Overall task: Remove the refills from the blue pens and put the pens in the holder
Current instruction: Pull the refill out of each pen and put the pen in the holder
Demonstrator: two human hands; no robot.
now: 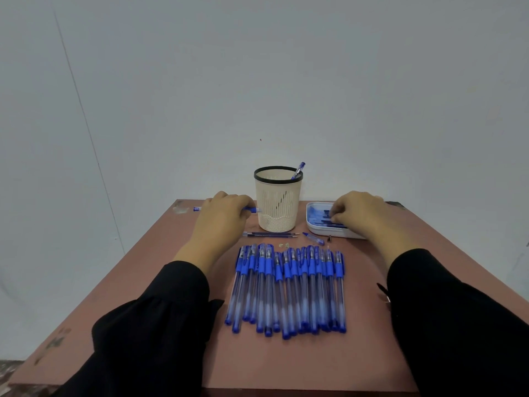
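1. My left hand gripped a pen just beside the holder.
2. My right hand, fingers curled, pinched refills in the tray.
3. Next, I judged: release the refill, then drop the pen in.

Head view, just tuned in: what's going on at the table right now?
A person is emptying blue pens. The left hand grips one pen beside the holder, which already has one pen in it. The right hand reaches into the white tray. A row of pens waits in front, with loose refills nearby.
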